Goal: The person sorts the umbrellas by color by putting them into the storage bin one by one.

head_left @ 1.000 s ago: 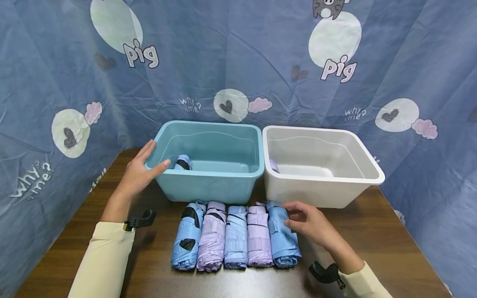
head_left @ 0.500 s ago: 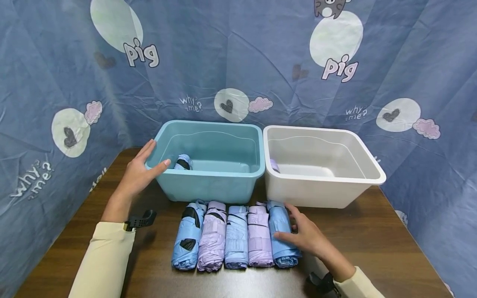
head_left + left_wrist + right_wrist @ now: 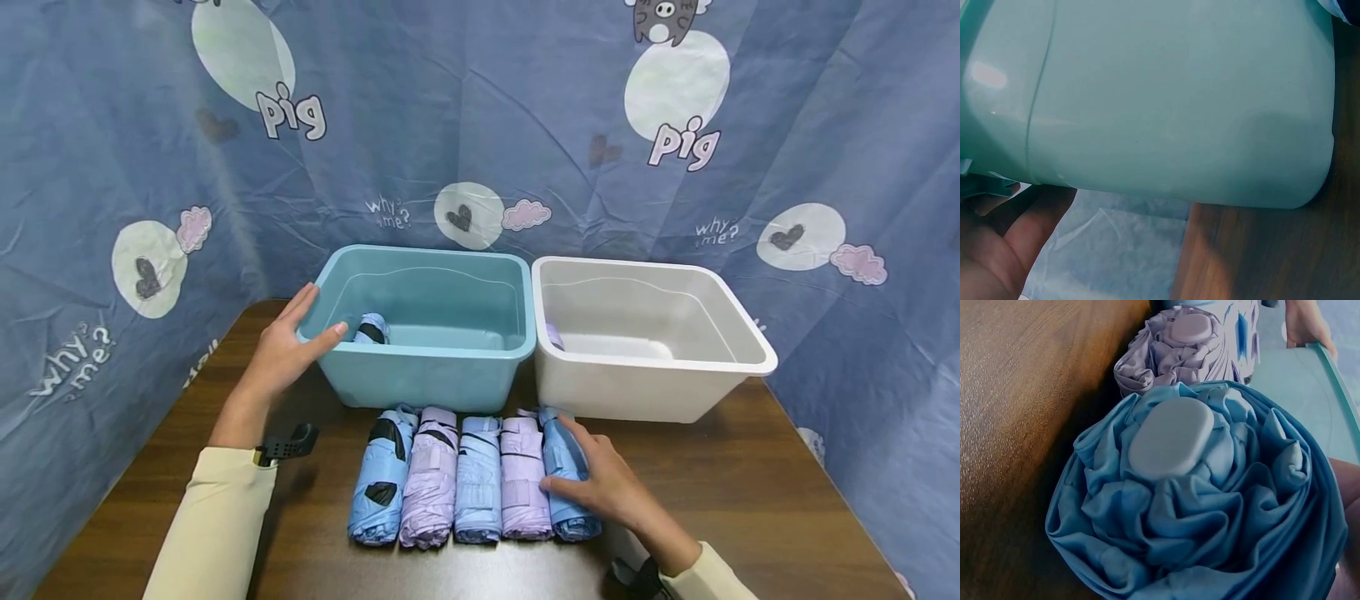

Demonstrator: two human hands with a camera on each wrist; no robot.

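Several folded umbrellas lie side by side in front of two bins. My right hand [image 3: 607,487] is over the rightmost one, a blue umbrella [image 3: 566,458], thumb on its left side and fingers around its far part. In the right wrist view, this blue umbrella's [image 3: 1204,519] gathered end and pale oval handle tip fill the middle. A lilac umbrella [image 3: 523,483] lies close against its left. My left hand [image 3: 281,350] holds the front left corner of the teal bin [image 3: 420,375], thumb over the rim; in the left wrist view its fingers [image 3: 1041,222] reach under the rim.
Left of the lilac umbrella lie a light blue umbrella [image 3: 477,483], another lilac one [image 3: 429,483] and a blue one with black patches [image 3: 381,483]. The white bin [image 3: 630,392] stands beside the teal one. Each bin holds an umbrella. A blue curtain [image 3: 480,125] hangs behind.
My right hand has moved left and closer over the rightmost blue umbrella, its thumb now crossing to the umbrella's left side. The left hand has stayed on the teal bin.
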